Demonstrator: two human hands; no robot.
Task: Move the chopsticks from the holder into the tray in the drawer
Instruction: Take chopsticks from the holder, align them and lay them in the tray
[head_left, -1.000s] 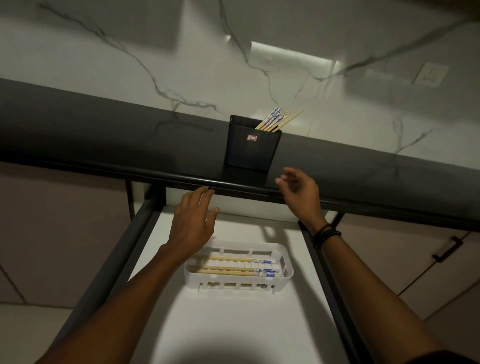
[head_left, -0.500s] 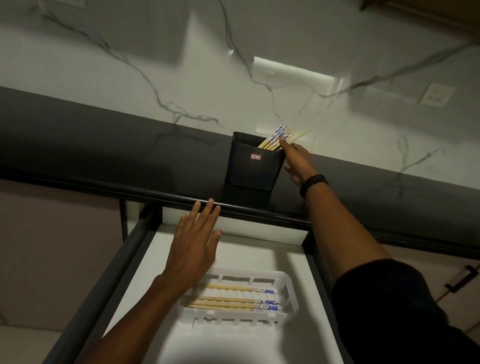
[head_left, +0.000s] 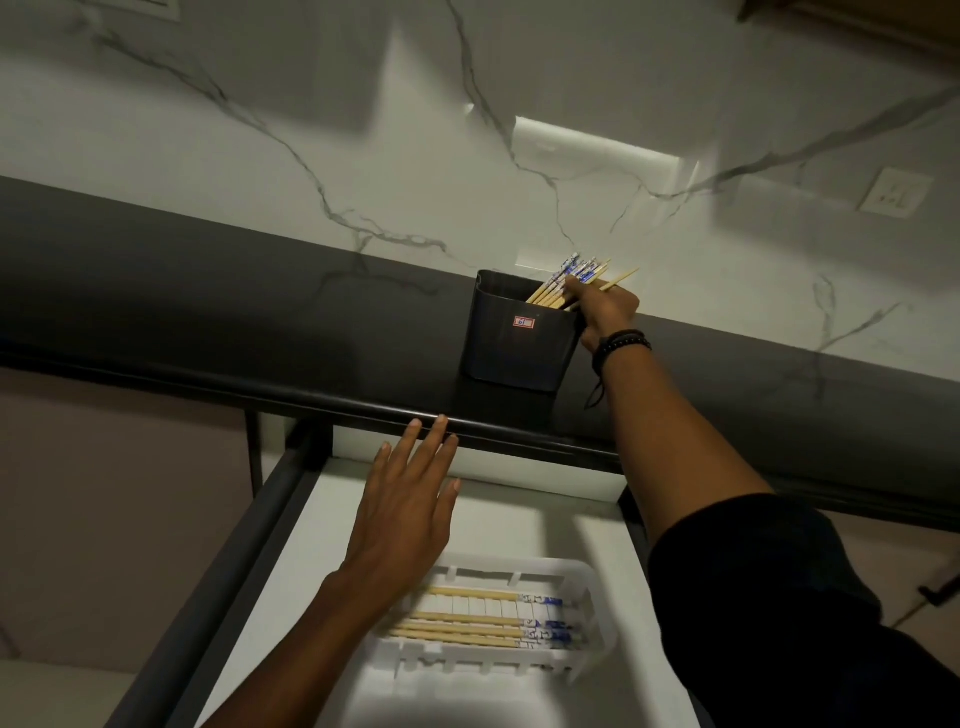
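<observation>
Head view: the right hand (head_left: 605, 312) reached up to the black holder (head_left: 519, 338) at the back of the dark bench (head_left: 208, 312), fingers curled round the leaning chopsticks (head_left: 571, 275), apparently to lift out a few. The left hand (head_left: 410, 499) hung open and flat over the drawer (head_left: 291, 519), fingertips by the bench edge, perhaps for balance. Below it a few sticks (head_left: 467, 623) lay flat in the white tray (head_left: 597, 618); a veined marble wall (head_left: 363, 130) with an outlet (head_left: 893, 192) rose behind in dim light.
</observation>
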